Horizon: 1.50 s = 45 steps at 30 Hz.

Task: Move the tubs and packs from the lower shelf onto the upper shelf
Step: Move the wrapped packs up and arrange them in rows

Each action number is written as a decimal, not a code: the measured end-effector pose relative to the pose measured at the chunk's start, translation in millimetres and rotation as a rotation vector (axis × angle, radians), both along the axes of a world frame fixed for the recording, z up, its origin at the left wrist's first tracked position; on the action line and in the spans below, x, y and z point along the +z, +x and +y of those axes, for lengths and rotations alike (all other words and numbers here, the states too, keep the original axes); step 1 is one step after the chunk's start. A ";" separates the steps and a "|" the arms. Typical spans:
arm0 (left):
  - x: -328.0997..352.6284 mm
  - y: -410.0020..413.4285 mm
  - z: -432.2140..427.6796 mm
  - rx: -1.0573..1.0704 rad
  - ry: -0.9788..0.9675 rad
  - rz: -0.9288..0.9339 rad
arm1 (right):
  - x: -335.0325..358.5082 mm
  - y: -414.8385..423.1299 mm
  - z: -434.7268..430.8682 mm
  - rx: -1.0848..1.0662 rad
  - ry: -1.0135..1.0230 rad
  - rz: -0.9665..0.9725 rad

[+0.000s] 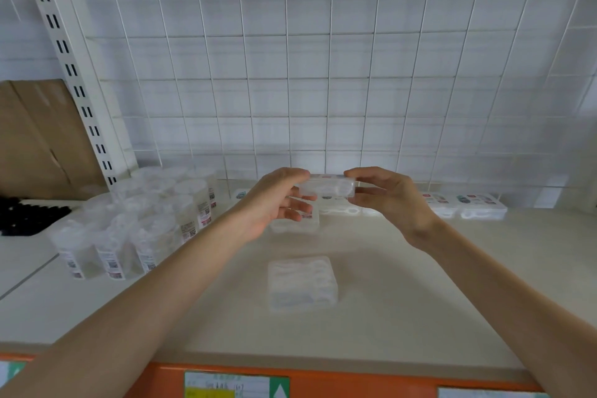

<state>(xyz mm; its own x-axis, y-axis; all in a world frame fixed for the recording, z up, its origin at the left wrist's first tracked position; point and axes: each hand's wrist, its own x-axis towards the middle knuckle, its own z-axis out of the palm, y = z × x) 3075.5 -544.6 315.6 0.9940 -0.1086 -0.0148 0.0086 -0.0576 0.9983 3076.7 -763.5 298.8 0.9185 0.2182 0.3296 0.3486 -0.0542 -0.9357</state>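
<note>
Above the middle of the cream shelf (403, 300), my left hand (277, 200) and my right hand (387, 197) hold a clear flat pack (328, 188) between them, one at each end. My left thumb lies on its top edge and my right fingers pinch its right end. Another clear pack (302, 283) lies flat on the shelf nearer to me. Under my left fingers sits a further pack (295, 223). A row of labelled packs (481, 205) lines the back of the shelf. Several clear round tubs (142, 229) with barcode labels stand at the left.
A white wire grid (323, 74) backs the shelf. A slotted white upright (74, 74) rises at the left, with brown cardboard (38, 139) beside it and dark items (29, 216) on the neighbouring shelf. An orange strip with price labels (235, 384) runs along the front edge.
</note>
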 end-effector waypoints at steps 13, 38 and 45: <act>-2.6 0.5 3.0 -0.106 0.075 -0.090 | 2.1 0.9 1.2 0.040 0.049 0.271; -8.1 -3.3 -4.0 -0.147 0.072 -0.129 | -4.3 3.6 5.7 0.056 -0.082 0.189; -11.8 0.5 -1.8 -0.159 0.158 -0.121 | -8.2 3.4 2.1 -0.158 -0.544 -0.352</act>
<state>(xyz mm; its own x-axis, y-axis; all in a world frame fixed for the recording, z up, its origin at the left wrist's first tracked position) 3075.9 -546.4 303.8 0.9602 -0.2692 0.0739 -0.1318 -0.2039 0.9701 3080.1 -761.4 290.6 0.8108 0.3096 0.4967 0.5774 -0.5623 -0.5920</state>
